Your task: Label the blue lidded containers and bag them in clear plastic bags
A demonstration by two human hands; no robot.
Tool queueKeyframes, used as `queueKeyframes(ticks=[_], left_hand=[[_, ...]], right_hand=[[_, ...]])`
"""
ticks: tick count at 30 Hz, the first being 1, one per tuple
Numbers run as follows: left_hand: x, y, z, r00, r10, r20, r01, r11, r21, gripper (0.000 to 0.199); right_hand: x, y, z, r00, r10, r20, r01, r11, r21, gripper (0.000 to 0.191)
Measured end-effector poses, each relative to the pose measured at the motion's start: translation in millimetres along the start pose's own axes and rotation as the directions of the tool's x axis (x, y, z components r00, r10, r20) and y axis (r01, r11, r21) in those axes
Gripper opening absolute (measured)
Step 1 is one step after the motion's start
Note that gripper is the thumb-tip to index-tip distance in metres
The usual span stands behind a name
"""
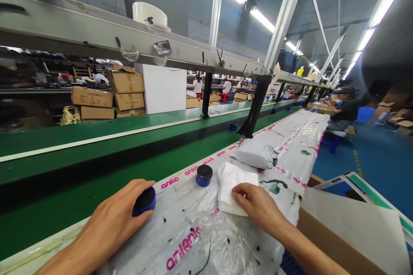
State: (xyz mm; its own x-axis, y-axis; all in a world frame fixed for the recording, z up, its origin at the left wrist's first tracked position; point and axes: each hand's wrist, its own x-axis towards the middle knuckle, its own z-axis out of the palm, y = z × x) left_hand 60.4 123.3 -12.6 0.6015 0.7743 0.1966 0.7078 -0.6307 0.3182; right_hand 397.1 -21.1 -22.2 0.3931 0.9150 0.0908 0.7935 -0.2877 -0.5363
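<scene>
My left hand point(119, 210) is closed around a small round device with a blue side and black top point(145, 201), at the near edge of the covered bench. A second round blue device point(204, 175) of the same look stands upright a little farther off, between my hands. My right hand point(256, 202) rests on a folded stack of thin white sheets point(237, 180), its thumb and fingertips pinched together at the top sheet. Whether the sheets are paper or soft bags, I cannot tell. Behind the stack lies a filled grey-white plastic bag point(253, 153).
A green conveyor belt point(180, 159) runs along the left of the plastic-covered bench point(193, 210). Black-wrapped posts point(256, 107) hold a shelf rail point(180, 51) above it. An open cardboard box point(335, 227) stands at the right. Farther along the bench sits another person point(346, 107).
</scene>
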Motion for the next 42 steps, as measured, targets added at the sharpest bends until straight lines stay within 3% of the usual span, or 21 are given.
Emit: queueKeyframes(ticks=[5, 9, 11, 13, 17, 20, 23, 26, 29, 31, 37, 39, 42], left_hand=[[-1, -6, 6.5, 0.999, 0.012, 0.032, -0.012, 1.000, -0.017, 0.050], [-3, 2, 11.9, 0.987, 0.083, -0.135, -0.076, 0.996, 0.056, 0.060], [-5, 18, 10.4, 0.964, 0.178, -0.200, -0.166, 0.983, 0.073, 0.057], [-8, 41, 8.4, 0.944, 0.265, -0.199, -0.267, 0.964, 0.015, 0.046], [-9, 98, 12.7, 0.935, 0.343, -0.092, -0.354, 0.885, -0.301, 0.031], [0, 136, 23.1, 0.954, 0.299, 0.022, -0.232, 0.784, -0.575, 0.023], [15, 160, 32.5, 0.981, 0.186, 0.055, -0.090, 0.689, -0.719, 0.027], [30, 168, 38.3, 0.988, 0.102, 0.119, 0.050, 0.513, -0.857, 0.025], [38, 165, 41.0, 0.966, 0.182, 0.184, 0.133, 0.263, -0.956, 0.025], [40, 160, 41.4, 0.948, 0.238, 0.213, 0.171, 0.184, -0.968, 0.031], [35, 148, 36.5, 0.929, 0.227, 0.291, 0.258, 0.165, -0.952, 0.036], [34, 148, 34.9, 0.936, 0.203, 0.289, 0.259, 0.159, -0.953, 0.035], [35, 148, 35.5, 0.960, 0.105, 0.258, 0.224, 0.259, -0.940, 0.029]], right_hand=[[-2, 0, 4, 0.998, -0.035, -0.045, 0.037, 0.999, 0.031, 0.029], [-6, 3, 6, 0.995, -0.055, -0.086, 0.061, 0.996, 0.071, 0.030], [-10, 4, 6, 0.989, -0.085, -0.117, 0.098, 0.989, 0.109, 0.029], [-13, 3, 4, 0.985, -0.099, -0.141, 0.123, 0.977, 0.173, 0.029], [-18, -5, -3, 0.988, 0.013, -0.151, 0.054, 0.902, 0.429, 0.034], [-23, -18, -8, 0.987, 0.060, -0.148, 0.042, 0.797, 0.603, 0.040], [-28, -29, -7, 0.999, 0.024, -0.048, 0.020, 0.656, 0.755, 0.043], [-31, -36, -3, 0.997, -0.043, 0.063, -0.036, 0.468, 0.883, 0.040], [-32, -39, -1, 0.982, -0.104, 0.159, -0.117, 0.327, 0.938, 0.038], [-32, -40, -1, 0.965, -0.144, 0.218, -0.172, 0.279, 0.945, 0.039], [-35, -41, -8, 0.940, -0.219, 0.263, -0.198, 0.278, 0.940, 0.036], [-35, -39, -8, 0.950, -0.206, 0.234, -0.163, 0.311, 0.936, 0.037], [-36, -37, -6, 0.980, -0.149, 0.131, -0.056, 0.424, 0.904, 0.037]])
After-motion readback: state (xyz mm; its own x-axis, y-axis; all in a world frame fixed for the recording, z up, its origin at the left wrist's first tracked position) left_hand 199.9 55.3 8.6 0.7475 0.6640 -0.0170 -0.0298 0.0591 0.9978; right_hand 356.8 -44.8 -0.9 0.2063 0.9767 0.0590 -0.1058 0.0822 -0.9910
